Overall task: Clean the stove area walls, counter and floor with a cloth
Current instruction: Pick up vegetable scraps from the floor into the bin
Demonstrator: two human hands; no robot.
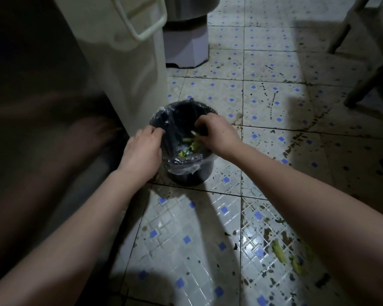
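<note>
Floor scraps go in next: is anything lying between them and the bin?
Nothing visible: only spotted floor lies between the scraps and the bin. The right forearm passes above it. The left hand grips the bag.

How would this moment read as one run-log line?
place: bin on floor | left hand: grips liner at rim | right hand: fingers curled over bin, hold unclear | floor: green scraps, stains | cloth: not in view

Two bare forearms reach forward from the near edge, left hand (pixel 142 151) gripping a clear plastic bin liner (pixel 181 167), right hand (pixel 217 135) just right of it, fingers curled downward.
</note>
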